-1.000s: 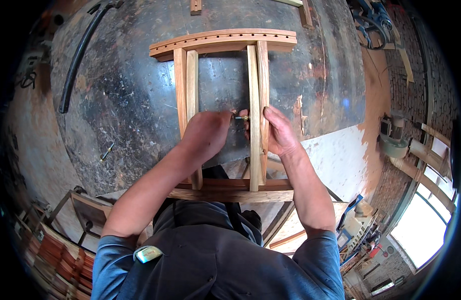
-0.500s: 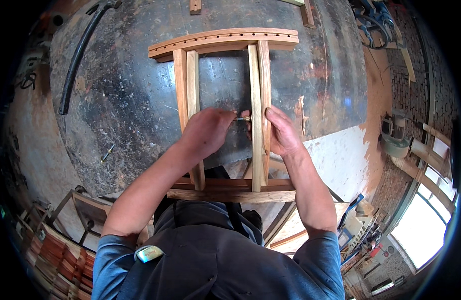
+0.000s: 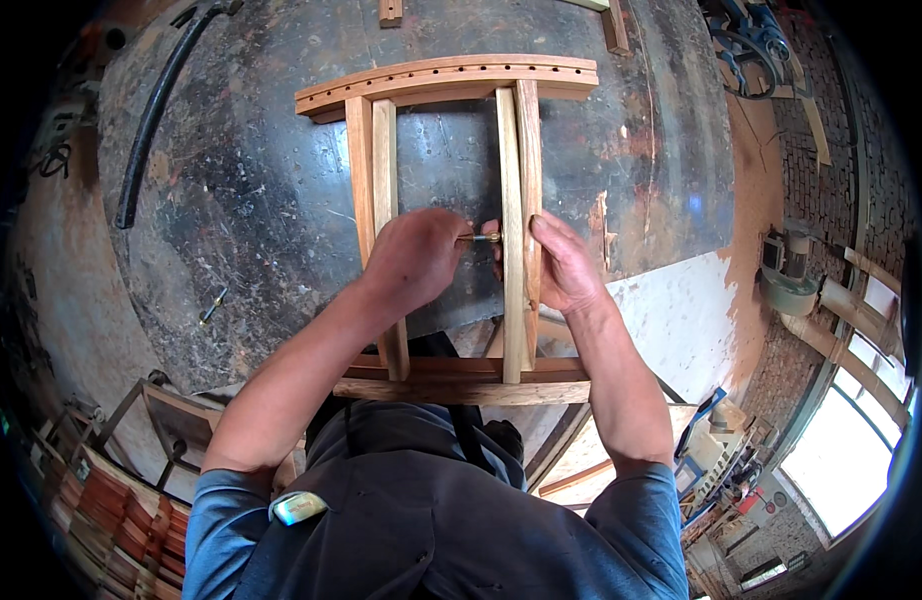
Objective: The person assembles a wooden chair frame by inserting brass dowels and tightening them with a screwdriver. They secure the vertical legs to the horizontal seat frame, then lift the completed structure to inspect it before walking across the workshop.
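Note:
A wooden frame [image 3: 451, 80] stands over the near edge of the bench, with a row of dark holes along its far curved rail. Two pairs of wooden bars run from that rail toward me. My left hand [image 3: 417, 258] is closed on a small bolt-like metal piece [image 3: 488, 237] with a brass-coloured end, pointed at the inner side of the right-hand pale bar [image 3: 512, 290]. My right hand [image 3: 566, 262] wraps round the right pair from outside, thumb on the outer bar [image 3: 530, 200] and fingertips showing on the inner side.
A similar small metal piece [image 3: 213, 306] lies on the dark bench top [image 3: 251, 200] at the left. A long black-handled tool [image 3: 161, 125] rests at the far left. Wooden pieces [image 3: 615, 30] lie along the far edge. A near wooden rail [image 3: 461, 391] lies close to my apron.
My left hand has turned slightly at the metal piece. The frame and my right hand stay almost in place.

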Demonstrator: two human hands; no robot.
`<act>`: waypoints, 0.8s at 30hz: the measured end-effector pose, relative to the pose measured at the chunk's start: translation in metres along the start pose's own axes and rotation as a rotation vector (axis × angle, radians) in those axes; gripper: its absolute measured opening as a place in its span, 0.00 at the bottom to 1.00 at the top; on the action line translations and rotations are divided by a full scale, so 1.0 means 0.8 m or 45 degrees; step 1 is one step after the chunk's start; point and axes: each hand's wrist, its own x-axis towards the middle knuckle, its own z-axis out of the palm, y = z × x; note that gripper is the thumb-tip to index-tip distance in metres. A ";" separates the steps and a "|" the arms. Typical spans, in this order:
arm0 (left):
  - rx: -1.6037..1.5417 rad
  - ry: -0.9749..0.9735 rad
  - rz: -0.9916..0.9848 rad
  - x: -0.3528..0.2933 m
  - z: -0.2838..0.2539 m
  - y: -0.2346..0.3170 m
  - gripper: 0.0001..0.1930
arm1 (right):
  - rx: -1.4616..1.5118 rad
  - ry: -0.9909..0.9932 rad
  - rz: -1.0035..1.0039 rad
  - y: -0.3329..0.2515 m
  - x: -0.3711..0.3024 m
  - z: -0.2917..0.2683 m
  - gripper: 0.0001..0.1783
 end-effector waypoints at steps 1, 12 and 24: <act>-0.036 0.000 -0.035 0.000 -0.001 0.002 0.04 | 0.000 0.001 0.000 0.000 0.000 0.000 0.20; -0.016 -0.006 0.197 0.003 0.005 -0.015 0.03 | -0.015 0.016 -0.002 0.000 -0.002 0.005 0.21; -0.105 0.113 0.171 -0.002 0.013 -0.012 0.05 | -0.023 0.016 -0.003 0.004 0.000 -0.004 0.23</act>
